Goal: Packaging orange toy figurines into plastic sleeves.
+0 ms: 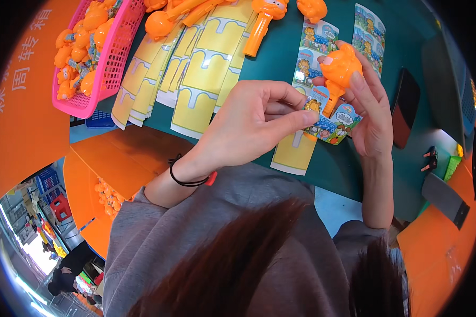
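Observation:
My right hand [374,113] is closed around an orange plastic cat-head toy with a short handle [342,66], holding it over the green table. A colourful printed sticker [330,127] with a cartoon cat lies across the toy's handle, its right end spreading toward my right palm. The thumb and fingers of my left hand [251,119] pinch the sticker's left edge. Beneath my hands runs a strip of printed stickers [308,58], and a yellow backing piece [291,156] shows below them.
Yellow backing sheets [203,68] lie in overlapping rows to the left. A pink basket [122,58] full of orange toys stands at the far left. More orange toys [264,24] lie at the back, beside another sticker strip [369,37]. A dark phone-shaped object [407,108] lies at right.

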Available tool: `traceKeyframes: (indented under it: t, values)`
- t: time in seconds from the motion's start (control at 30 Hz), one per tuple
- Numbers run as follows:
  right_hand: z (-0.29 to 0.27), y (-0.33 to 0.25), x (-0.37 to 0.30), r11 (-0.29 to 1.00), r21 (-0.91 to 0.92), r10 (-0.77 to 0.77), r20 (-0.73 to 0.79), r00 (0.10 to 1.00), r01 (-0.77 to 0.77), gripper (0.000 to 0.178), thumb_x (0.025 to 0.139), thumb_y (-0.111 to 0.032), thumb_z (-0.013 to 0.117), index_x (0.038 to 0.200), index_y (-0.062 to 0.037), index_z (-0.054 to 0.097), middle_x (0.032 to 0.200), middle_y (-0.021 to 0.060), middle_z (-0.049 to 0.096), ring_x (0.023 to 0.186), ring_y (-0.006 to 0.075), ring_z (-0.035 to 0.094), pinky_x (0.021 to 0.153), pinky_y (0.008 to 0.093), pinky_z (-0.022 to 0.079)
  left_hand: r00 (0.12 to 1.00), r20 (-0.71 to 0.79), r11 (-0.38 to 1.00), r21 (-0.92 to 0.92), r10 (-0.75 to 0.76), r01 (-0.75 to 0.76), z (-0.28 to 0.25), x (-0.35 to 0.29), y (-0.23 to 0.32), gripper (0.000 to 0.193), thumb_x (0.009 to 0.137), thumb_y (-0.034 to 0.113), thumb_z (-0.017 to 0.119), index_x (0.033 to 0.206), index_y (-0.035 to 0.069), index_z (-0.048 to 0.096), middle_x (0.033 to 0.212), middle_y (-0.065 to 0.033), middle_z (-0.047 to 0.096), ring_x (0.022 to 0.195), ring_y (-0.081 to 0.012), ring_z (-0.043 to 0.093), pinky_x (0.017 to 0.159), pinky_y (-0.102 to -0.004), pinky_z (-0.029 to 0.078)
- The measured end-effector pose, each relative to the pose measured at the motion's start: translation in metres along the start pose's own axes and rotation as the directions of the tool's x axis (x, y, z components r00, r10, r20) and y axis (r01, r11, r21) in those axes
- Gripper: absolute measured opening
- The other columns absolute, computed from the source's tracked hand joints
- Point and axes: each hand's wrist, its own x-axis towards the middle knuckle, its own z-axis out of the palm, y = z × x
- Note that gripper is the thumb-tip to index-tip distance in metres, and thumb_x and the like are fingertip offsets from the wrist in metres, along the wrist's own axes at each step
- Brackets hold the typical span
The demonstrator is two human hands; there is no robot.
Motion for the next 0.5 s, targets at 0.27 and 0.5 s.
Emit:
traceKeyframes:
  t: [0.27,0.5]
  values:
    - [-0.0022,0.0051,0.0019,0.997,0.077,-0.001,0.01,1.0,0.0,0.059,0.095,-0.024,0.053,0.143,0.0022,0.032,0.128,0.021,0.055,0.112,0.0302,0.061,0.095,0.0396,0.05,0.999,-0.029,0.998,-0.055,0.018,-0.02,-0.0006,0.0018,-0.0005,0.019,0.088,0.009,0.068,0.099,-0.006,0.064,0.09,-0.0063,0.069,0.084,-0.0079,0.065,0.075,-0.0203,0.051]
    - [-0.0033,0.0075,0.0037,0.999,0.053,0.003,-0.026,1.0,-0.001,0.06,0.094,-0.026,0.055,0.143,0.0021,0.033,0.127,0.0213,0.055,0.113,0.0299,0.06,0.096,0.0402,0.049,1.0,-0.01,0.999,-0.043,-0.025,0.025,-0.001,0.0035,-0.0006,0.019,0.089,0.007,0.068,0.101,-0.006,0.064,0.097,-0.0077,0.069,0.09,-0.0102,0.066,0.082,-0.0211,0.051]
